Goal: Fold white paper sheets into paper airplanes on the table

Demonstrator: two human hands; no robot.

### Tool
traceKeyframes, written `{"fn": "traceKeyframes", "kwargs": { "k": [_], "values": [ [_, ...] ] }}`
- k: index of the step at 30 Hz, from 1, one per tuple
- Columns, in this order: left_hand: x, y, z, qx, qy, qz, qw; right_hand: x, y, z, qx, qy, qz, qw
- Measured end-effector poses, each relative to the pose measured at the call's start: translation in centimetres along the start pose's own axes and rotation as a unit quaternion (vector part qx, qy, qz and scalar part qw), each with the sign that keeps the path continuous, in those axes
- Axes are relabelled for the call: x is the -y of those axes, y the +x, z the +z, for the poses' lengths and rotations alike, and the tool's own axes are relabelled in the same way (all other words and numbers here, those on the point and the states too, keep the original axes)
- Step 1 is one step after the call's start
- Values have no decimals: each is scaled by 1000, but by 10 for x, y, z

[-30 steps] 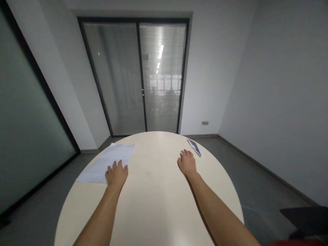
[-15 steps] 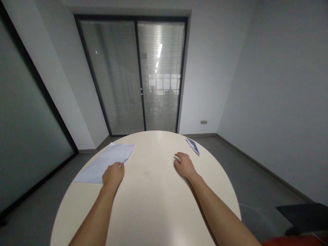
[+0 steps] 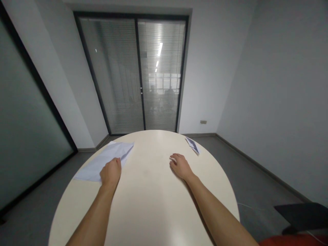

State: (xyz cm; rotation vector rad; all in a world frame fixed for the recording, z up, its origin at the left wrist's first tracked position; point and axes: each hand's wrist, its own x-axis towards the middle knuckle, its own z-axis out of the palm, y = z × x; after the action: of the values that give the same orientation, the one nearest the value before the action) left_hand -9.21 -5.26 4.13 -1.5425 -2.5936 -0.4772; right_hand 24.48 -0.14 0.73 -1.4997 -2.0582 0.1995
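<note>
A sheet of white paper [image 3: 102, 160] lies on the left part of a round cream table [image 3: 153, 201]. My left hand [image 3: 110, 172] rests at the sheet's near right edge, fingers curled and pinching it, and that edge lifts a little. My right hand [image 3: 180, 165] lies on the bare tabletop right of the middle, fingers loosely spread, holding nothing. A small folded paper with dark print [image 3: 193, 145] sits near the far right rim, beyond my right hand.
Glass sliding doors with blinds [image 3: 135, 75] stand behind the table. A dark frosted partition [image 3: 23, 130] runs along the left and a grey wall along the right. A dark object [image 3: 302, 212] sits low at the right, past the table's edge.
My left hand went from lying flat by the sheet to curling on its edge, which now lifts slightly. My right hand slid a little left, away from the small folded paper.
</note>
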Motion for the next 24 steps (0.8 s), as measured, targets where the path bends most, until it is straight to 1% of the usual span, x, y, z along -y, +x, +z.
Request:
{"fn": "traceKeyframes", "kwargs": {
  "k": [3, 6, 7, 10, 12, 15, 17, 19, 21, 24],
  "values": [
    [-9, -8, -6, -43, -1, 48, 998, 0, -1, 2, 0, 5, 2, 1000],
    [-22, -18, -6, -78, -9, 129, 989, 0, -2, 4, -3, 15, -2, 1000],
    [-27, -22, -5, -77, -11, 156, 985, 1, -2, 5, -5, 19, -4, 1000],
    [-45, -37, -5, -25, -9, 238, 971, 6, -1, 4, -26, 28, -8, 999],
    [-57, -49, -8, 31, -2, 280, 960, 10, -1, -1, -57, 33, -11, 998],
    [-73, -67, -15, 94, -3, 319, 943, 17, 0, -9, -115, 38, -23, 992],
    [-80, -78, -19, 130, -7, 359, 924, 22, 0, -13, -131, 40, -38, 990],
    [-85, -87, -22, 152, -7, 408, 900, 26, 1, -14, -121, 38, -56, 990],
    [-90, -94, -23, 157, -5, 444, 882, 29, 1, -12, -96, 33, -73, 992],
    [-95, -101, -25, 163, -14, 486, 859, 30, 1, -4, -35, 10, -96, 995]
  ]
}}
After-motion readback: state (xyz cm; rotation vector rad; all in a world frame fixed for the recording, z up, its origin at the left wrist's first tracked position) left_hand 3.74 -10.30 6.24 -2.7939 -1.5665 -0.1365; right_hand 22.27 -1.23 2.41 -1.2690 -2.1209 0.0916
